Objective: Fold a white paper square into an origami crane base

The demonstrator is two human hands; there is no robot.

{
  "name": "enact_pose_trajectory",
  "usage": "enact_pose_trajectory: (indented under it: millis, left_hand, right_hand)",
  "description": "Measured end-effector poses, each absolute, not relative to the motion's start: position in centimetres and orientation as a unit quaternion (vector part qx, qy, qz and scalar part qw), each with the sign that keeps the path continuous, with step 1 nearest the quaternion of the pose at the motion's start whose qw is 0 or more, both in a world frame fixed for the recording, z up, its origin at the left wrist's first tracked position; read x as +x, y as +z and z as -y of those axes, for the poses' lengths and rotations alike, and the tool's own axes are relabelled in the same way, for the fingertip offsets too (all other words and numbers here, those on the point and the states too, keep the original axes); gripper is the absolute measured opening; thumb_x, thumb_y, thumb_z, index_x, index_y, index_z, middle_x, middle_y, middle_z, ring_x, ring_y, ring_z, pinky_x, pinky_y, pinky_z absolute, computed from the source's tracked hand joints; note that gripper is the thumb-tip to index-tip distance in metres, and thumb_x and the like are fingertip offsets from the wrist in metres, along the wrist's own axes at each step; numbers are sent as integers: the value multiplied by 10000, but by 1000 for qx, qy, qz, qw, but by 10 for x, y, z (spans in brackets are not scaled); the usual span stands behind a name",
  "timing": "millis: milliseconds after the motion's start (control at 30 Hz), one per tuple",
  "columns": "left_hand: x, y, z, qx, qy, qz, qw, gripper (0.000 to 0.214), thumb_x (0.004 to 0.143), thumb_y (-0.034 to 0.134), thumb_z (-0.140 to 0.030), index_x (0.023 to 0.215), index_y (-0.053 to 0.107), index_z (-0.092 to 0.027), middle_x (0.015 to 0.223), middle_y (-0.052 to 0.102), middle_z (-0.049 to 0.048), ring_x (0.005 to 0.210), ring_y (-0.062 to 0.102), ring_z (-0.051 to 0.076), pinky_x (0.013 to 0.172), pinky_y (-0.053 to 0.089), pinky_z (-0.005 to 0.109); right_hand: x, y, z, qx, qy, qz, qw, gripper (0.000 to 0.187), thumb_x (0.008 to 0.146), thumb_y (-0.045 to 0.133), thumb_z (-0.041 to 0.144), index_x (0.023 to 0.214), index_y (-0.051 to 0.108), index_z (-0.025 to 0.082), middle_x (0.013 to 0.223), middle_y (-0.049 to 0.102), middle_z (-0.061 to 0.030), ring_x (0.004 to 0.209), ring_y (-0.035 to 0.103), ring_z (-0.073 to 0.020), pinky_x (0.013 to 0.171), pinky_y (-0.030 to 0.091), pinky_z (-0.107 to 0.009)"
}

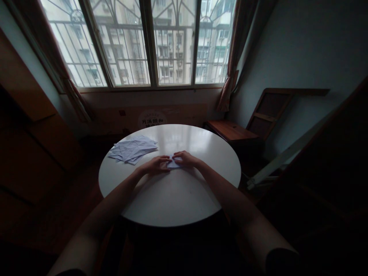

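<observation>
A small folded piece of pale paper [173, 164] lies on the round white table [172, 199], near its middle. My left hand [156, 165] rests on the paper's left side with fingers curled down onto it. My right hand [184, 158] presses on its right side, fingers bent over the edge. Both hands touch the paper and meet over it. A loose pile of similar pale sheets [133, 150] lies on the table to the left of my hands, a short way beyond them.
A barred window [140, 42] fills the far wall, with curtains at both sides. A low wooden cabinet [230, 131] and a leaning wooden frame [270, 111] stand at the right. Dark wooden furniture [31, 145] lines the left.
</observation>
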State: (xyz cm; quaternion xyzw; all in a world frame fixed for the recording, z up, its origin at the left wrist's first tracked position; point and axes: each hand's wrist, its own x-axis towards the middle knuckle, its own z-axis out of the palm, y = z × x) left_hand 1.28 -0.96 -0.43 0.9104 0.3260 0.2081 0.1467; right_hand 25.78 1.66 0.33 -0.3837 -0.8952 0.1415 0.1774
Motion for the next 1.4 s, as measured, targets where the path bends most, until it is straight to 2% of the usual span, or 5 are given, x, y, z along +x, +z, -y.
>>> enact_pose_trajectory:
  millis: [300,933,1400]
  left_hand:
    - [12,-9,4,914,251,-273,165,391,826,660,-358,1181,663,-193,1257,619,133,1126,615,228,991,481,384]
    - [13,-2,10,908,258,-278,179,394,799,696,-367,1151,680,-189,1218,654,124,1086,638,231,970,499,379]
    - [15,-3,11,908,244,-303,158,346,856,623,-403,1099,704,-170,1223,656,123,1052,659,217,948,509,348]
  right_hand:
    - [258,2,-19,-384,135,897,172,335,819,616,287,1143,700,272,1306,613,-54,1173,591,-251,1007,437,-382]
    - [257,4,-18,-395,128,896,156,363,830,617,332,1179,685,260,1324,598,-65,1209,561,-258,1030,413,-378]
    - [256,7,-14,-390,137,896,164,344,829,612,292,1156,698,232,1294,618,-82,1180,585,-254,1011,427,-358]
